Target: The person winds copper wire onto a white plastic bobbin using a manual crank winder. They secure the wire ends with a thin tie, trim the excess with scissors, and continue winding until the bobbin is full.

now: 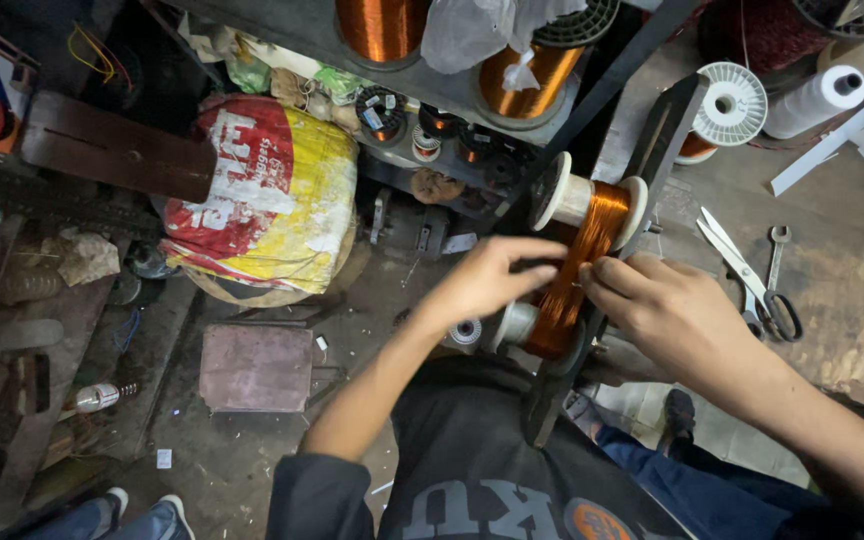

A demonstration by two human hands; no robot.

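A band of copper wire [577, 270] runs between a white spool [592, 205] above and a lower spool [542, 330], both mounted on a dark metal bar [652, 150]. My left hand [487, 280] reaches in from the left, fingers curled against the wire band. My right hand [667, 310] comes from the right, fingertips pinching the wire at about mid-length. Both hands touch the strands; the exact grip is partly hidden by the fingers.
Scissors [752, 275] and a small spanner [777, 250] lie on the bench at the right. A white spool [727, 105] and a paper roll [817, 100] stand behind. Copper reels [522, 80] sit on a shelf. A red-yellow sack [272, 200] lies on the floor. Someone's shoes [137, 515] show bottom left.
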